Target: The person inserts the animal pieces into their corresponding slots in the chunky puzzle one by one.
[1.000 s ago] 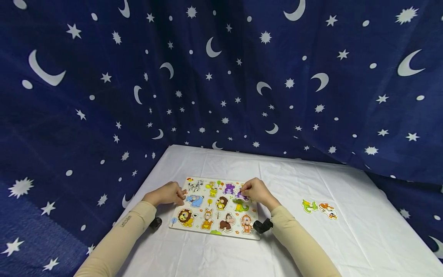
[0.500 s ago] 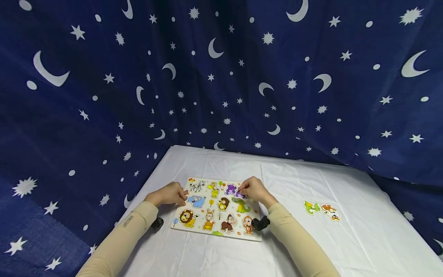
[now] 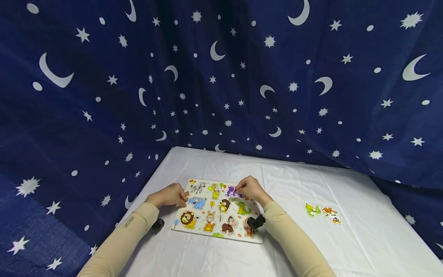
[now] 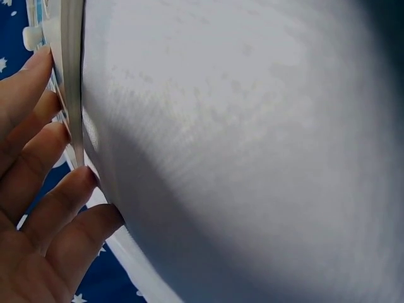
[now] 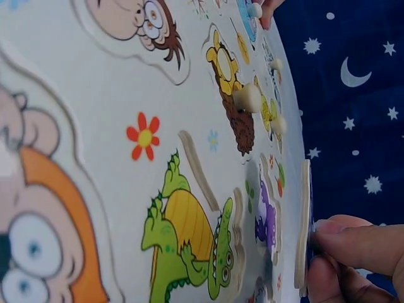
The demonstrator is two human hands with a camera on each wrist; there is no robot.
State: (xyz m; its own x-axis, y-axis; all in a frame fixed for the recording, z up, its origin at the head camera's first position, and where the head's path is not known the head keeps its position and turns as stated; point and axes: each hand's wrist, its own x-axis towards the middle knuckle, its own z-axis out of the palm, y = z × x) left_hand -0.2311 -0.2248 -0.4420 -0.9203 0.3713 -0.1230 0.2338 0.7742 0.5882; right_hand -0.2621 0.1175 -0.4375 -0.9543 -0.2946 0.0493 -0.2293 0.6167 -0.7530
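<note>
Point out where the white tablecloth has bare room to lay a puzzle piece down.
Bare cloth lies between the puzzle board and the two loose pieces, also behind the board toward the curtain. It is crowded at the board, where the left hand and right hand work.

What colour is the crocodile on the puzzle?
Green, with a yellow belly; the crocodile shows best in the right wrist view.

Purple pc [image 3: 232, 191] tilted over puzzle board [image 3: 217, 231].
</note>
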